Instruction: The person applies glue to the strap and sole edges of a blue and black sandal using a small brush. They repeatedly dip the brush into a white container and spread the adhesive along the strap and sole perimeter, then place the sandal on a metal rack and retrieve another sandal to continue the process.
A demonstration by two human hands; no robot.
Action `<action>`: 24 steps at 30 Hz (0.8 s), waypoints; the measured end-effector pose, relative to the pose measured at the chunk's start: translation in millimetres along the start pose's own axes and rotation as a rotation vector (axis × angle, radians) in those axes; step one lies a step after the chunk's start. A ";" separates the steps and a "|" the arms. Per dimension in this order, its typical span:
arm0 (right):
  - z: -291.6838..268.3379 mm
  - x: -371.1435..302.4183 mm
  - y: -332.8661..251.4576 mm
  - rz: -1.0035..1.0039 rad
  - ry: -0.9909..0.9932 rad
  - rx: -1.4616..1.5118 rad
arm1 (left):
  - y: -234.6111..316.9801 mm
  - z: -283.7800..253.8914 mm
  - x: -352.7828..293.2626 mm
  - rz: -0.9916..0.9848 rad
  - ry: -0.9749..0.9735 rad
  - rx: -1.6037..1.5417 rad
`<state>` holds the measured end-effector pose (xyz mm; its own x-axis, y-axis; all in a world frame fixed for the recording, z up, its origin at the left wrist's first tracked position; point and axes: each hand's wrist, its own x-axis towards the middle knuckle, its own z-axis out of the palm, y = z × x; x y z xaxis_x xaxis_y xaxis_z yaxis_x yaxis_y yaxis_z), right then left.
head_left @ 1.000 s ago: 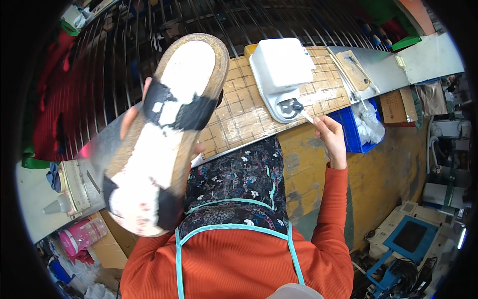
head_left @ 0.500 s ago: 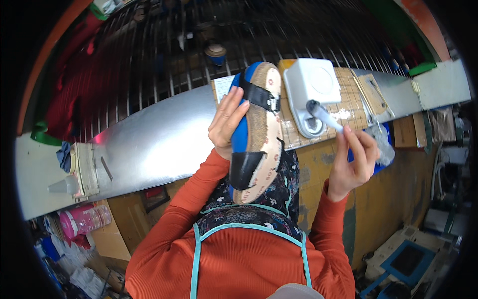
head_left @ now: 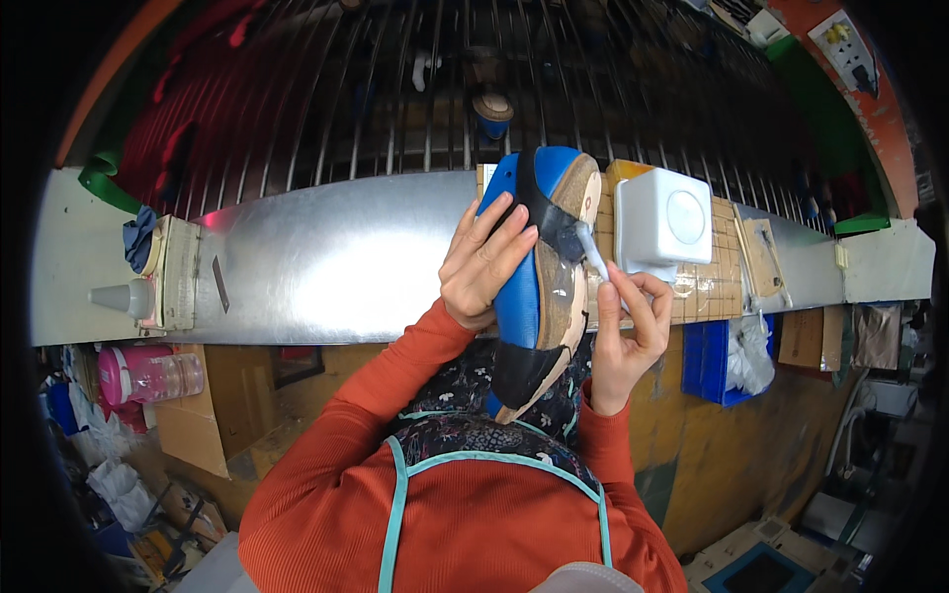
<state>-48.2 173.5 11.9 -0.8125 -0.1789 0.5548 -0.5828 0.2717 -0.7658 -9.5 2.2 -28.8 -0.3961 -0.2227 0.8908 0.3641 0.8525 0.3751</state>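
A blue shoe last (head_left: 518,296) with a sandal upper on it lies tilted in front of my body, its side turned up. Two wide black straps, the upper one (head_left: 542,188) and the lower one (head_left: 522,374), wrap round its edge to the pale insole board (head_left: 591,198) and brown cork layer. My left hand (head_left: 486,262) grips the last from its left side, fingers spread over the blue surface. Between the fingertips of my right hand (head_left: 635,331) is a brush (head_left: 595,259) with a whitish handle. Its dark bristles touch the shoe's side beside the upper strap.
A white box-shaped container (head_left: 664,217) stands on a grid-patterned board (head_left: 700,287) right of the shoe. Beyond the metal table (head_left: 326,267) run rows of bars (head_left: 390,119); another blue last (head_left: 492,117) rests there. Right, below the table, hangs a blue bin (head_left: 704,368).
My right hand has moved left from beside the white container, bringing the brush onto the shoe. The last has rolled, showing more of its side. The whole view has shifted.
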 end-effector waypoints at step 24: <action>-22.4 49.4 3.2 -0.286 0.072 -0.307 | 3.0 -13.1 10.1 0.110 -0.049 -0.018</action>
<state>-89.9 186.7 44.2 -0.6097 -0.2246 0.7602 -0.7444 0.4918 -0.4517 -1.4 -3.7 -15.4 -0.3934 -0.1046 0.9134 0.4222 0.8620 0.2805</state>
